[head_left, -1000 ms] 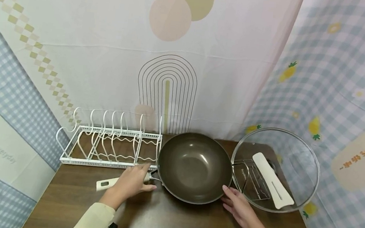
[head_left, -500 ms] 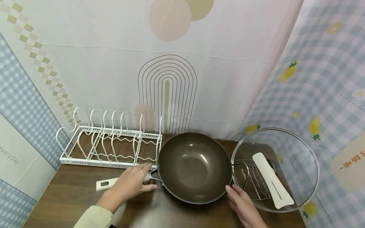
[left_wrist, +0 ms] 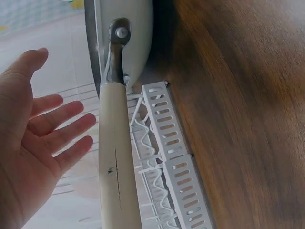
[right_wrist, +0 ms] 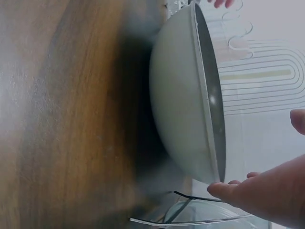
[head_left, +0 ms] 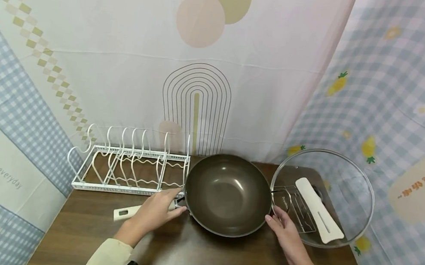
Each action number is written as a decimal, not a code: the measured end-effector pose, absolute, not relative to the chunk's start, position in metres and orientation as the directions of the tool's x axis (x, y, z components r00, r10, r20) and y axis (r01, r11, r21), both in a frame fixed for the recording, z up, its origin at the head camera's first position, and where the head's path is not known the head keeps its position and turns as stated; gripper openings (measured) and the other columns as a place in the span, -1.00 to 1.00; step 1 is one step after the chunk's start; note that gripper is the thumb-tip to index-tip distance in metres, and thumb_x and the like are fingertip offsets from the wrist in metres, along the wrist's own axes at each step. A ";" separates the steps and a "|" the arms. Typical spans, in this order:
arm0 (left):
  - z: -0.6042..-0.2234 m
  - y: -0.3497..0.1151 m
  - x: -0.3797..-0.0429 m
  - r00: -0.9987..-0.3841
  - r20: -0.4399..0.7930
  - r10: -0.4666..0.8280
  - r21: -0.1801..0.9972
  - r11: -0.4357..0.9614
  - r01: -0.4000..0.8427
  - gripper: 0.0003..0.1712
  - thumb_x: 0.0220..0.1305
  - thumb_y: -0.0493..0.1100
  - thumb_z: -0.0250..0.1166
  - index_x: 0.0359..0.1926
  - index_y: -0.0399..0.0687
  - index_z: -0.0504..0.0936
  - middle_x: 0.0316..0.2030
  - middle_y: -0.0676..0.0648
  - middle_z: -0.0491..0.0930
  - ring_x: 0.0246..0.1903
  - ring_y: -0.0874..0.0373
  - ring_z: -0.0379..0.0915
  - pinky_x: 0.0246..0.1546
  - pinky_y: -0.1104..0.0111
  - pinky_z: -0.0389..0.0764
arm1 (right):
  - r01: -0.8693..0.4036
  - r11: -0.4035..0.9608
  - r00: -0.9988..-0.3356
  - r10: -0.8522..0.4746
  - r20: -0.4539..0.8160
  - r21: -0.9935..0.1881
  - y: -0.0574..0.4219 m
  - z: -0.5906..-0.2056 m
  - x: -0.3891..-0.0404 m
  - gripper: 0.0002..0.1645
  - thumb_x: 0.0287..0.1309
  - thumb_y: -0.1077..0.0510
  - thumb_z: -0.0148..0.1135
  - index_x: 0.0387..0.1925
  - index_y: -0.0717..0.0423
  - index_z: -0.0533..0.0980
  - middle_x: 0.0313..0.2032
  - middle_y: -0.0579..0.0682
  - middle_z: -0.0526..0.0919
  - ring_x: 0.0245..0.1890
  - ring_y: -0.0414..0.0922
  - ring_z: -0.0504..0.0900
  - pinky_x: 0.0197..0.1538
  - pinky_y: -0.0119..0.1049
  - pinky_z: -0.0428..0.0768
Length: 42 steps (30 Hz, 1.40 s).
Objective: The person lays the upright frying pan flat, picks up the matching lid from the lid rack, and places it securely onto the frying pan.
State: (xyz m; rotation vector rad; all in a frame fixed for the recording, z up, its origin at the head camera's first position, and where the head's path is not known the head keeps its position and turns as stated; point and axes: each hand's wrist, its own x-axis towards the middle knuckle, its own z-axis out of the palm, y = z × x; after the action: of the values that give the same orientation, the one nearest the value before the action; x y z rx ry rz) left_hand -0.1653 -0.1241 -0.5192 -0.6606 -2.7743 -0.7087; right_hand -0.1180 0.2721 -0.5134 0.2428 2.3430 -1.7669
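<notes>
A dark-lined frying pan (head_left: pixel 225 194) with a pale outside (right_wrist: pixel 176 90) sits on the wooden table, its cream handle (left_wrist: pixel 116 157) pointing left. In the head view my left hand (head_left: pixel 153 212) is over the handle's inner end. The left wrist view shows this left hand (left_wrist: pixel 33 138) with spread fingers, apart from the handle. At the pan's right side is my right hand (head_left: pixel 284 239), thumb near the rim and fingers extended. One fingertip of the right hand (right_wrist: pixel 267 191) appears to touch the rim in the right wrist view.
A white wire rack (head_left: pixel 126 171) with upright dividers stands left of the pan. Right of it, a clear glass lid (head_left: pixel 370 201) with a white handle (head_left: pixel 318 210) leans on a wire stand (head_left: pixel 305 228). Patterned cloths hang behind (head_left: pixel 123 88) and at both sides.
My right hand has shifted slightly right, its fingers now further out from under the pan's rim. My left hand stays over the handle, its thumb a little nearer the pan.
</notes>
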 end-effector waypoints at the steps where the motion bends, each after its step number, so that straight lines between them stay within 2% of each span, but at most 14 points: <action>1: -0.518 -0.123 -0.165 -0.879 0.303 0.369 0.408 0.783 0.469 -0.30 0.22 0.08 0.50 0.30 -0.12 0.58 0.13 -0.20 0.71 0.10 -0.15 0.67 0.13 0.00 0.65 | 0.237 0.284 -0.970 0.012 -0.244 -0.929 0.272 -0.512 -0.118 -0.13 0.54 0.01 0.10 0.58 0.34 -0.04 0.58 0.40 -0.03 0.59 0.29 0.03 0.57 0.16 0.06; 4: -0.514 -0.120 -0.164 -0.877 0.306 0.371 0.413 0.778 0.473 -0.31 0.23 0.08 0.48 0.29 -0.14 0.59 0.13 -0.21 0.70 0.12 -0.16 0.66 0.15 -0.01 0.64 | 0.222 0.304 -0.973 0.011 -0.230 -0.926 0.273 -0.506 -0.119 -0.13 0.53 -0.01 0.11 0.58 0.30 -0.01 0.58 0.37 0.02 0.59 0.27 0.05 0.56 0.08 0.15; 7: -0.510 -0.116 -0.164 -0.876 0.300 0.376 0.421 0.772 0.476 -0.34 0.26 0.08 0.47 0.27 -0.18 0.60 0.14 -0.20 0.70 0.13 -0.15 0.65 0.19 0.02 0.63 | 0.211 0.293 -0.976 0.008 -0.219 -0.932 0.275 -0.501 -0.118 -0.16 0.54 -0.02 0.09 0.58 0.29 0.01 0.58 0.34 0.04 0.59 0.25 0.08 0.45 -0.34 0.33; 9: -0.508 -0.114 -0.163 -0.877 0.298 0.377 0.432 0.766 0.476 -0.35 0.27 0.08 0.46 0.27 -0.17 0.60 0.15 -0.18 0.69 0.14 -0.13 0.65 0.20 0.04 0.62 | 0.201 0.281 -0.978 -0.004 -0.210 -0.939 0.276 -0.498 -0.118 -0.18 0.56 -0.02 0.07 0.58 0.29 0.02 0.58 0.33 0.05 0.58 0.24 0.11 0.28 -0.63 0.34; 10: -0.506 -0.112 -0.163 -0.876 0.302 0.376 0.439 0.761 0.478 -0.35 0.27 0.07 0.46 0.27 -0.17 0.60 0.15 -0.18 0.70 0.14 -0.12 0.65 0.20 0.05 0.62 | 0.193 0.276 -0.979 -0.009 -0.203 -0.942 0.277 -0.496 -0.118 -0.19 0.56 -0.01 0.07 0.58 0.29 0.02 0.58 0.32 0.06 0.58 0.23 0.12 0.19 -0.74 0.31; 12: -0.505 -0.109 -0.163 -0.874 0.314 0.371 0.455 0.749 0.482 -0.36 0.27 0.07 0.46 0.27 -0.16 0.61 0.15 -0.17 0.70 0.15 -0.11 0.65 0.19 0.05 0.63 | 0.168 0.265 -0.984 -0.020 -0.180 -0.949 0.279 -0.492 -0.119 -0.20 0.57 0.00 0.06 0.57 0.29 0.04 0.58 0.31 0.09 0.57 0.21 0.13 0.11 -0.82 0.28; 17: -0.506 -0.099 -0.164 -0.863 0.350 0.365 0.488 0.715 0.501 -0.38 0.28 0.06 0.46 0.28 -0.12 0.61 0.17 -0.16 0.69 0.16 -0.08 0.65 0.18 0.08 0.64 | 0.129 0.270 -0.989 -0.036 -0.144 -0.954 0.283 -0.483 -0.119 -0.19 0.56 -0.07 0.06 0.58 0.27 0.06 0.56 0.27 0.18 0.54 0.12 0.18 0.14 -0.80 0.31; 22: -0.505 -0.088 -0.164 -0.855 0.351 0.381 0.523 0.678 0.517 -0.36 0.30 0.07 0.44 0.31 -0.11 0.59 0.21 -0.14 0.67 0.20 -0.07 0.62 0.22 0.08 0.61 | 0.078 0.270 -0.994 -0.056 -0.097 -0.960 0.290 -0.477 -0.119 -0.19 0.56 -0.08 0.06 0.56 0.30 0.09 0.50 0.22 0.30 0.37 -0.34 0.43 0.18 -0.74 0.38; 25: -0.503 -0.081 -0.165 -0.847 0.351 0.400 0.535 0.656 0.532 -0.36 0.33 0.09 0.42 0.31 -0.13 0.58 0.23 -0.12 0.65 0.23 -0.06 0.59 0.26 0.08 0.59 | 0.026 0.222 -0.994 -0.096 -0.048 -0.975 0.294 -0.474 -0.120 -0.24 0.58 -0.01 0.03 0.53 0.38 0.09 0.38 -0.05 0.46 0.21 -0.55 0.50 0.20 -0.68 0.44; 27: -0.503 -0.076 -0.166 -0.838 0.358 0.411 0.537 0.643 0.545 -0.36 0.35 0.08 0.40 0.32 -0.15 0.57 0.24 -0.13 0.64 0.25 -0.07 0.58 0.27 0.07 0.58 | -0.010 0.168 -0.991 -0.134 -0.013 -0.986 0.298 -0.473 -0.120 -0.27 0.60 0.06 0.00 0.50 0.46 0.08 0.28 -0.29 0.51 0.17 -0.54 0.55 0.20 -0.64 0.49; 29: -0.503 -0.072 -0.167 -0.832 0.365 0.419 0.536 0.636 0.555 -0.36 0.35 0.08 0.40 0.33 -0.15 0.56 0.25 -0.13 0.63 0.26 -0.06 0.57 0.28 0.07 0.57 | -0.034 0.114 -0.985 -0.171 0.014 -0.993 0.301 -0.472 -0.120 -0.31 0.61 0.12 -0.03 0.48 0.51 0.06 0.21 -0.42 0.53 0.17 -0.52 0.57 0.21 -0.61 0.51; 33: -0.505 -0.066 -0.167 -0.824 0.365 0.434 0.539 0.624 0.566 -0.33 0.35 0.06 0.40 0.36 -0.16 0.53 0.28 -0.15 0.61 0.28 -0.09 0.54 0.30 0.06 0.55 | -0.053 0.027 -0.974 -0.224 0.045 -0.998 0.306 -0.469 -0.121 -0.41 0.62 0.20 -0.10 0.46 0.49 0.10 0.20 -0.41 0.58 0.20 -0.43 0.60 0.22 -0.57 0.53; 42: -0.509 -0.049 -0.172 -0.784 0.399 0.476 0.504 0.600 0.621 -0.29 0.35 0.06 0.40 0.38 -0.21 0.49 0.33 -0.24 0.54 0.35 -0.15 0.46 0.35 -0.01 0.50 | -0.080 -0.011 -0.948 -0.308 0.080 -0.997 0.321 -0.453 -0.122 -0.53 0.65 0.22 -0.23 0.45 0.22 0.22 0.29 -0.30 0.56 0.26 -0.36 0.58 0.27 -0.51 0.53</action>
State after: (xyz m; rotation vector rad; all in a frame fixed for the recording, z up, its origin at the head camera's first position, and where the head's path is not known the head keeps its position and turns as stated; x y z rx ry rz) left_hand -0.1724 -0.0492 -0.5095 -0.9067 -2.6042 -0.9492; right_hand -0.1220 0.3207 -0.4530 -0.4156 2.0873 -2.0832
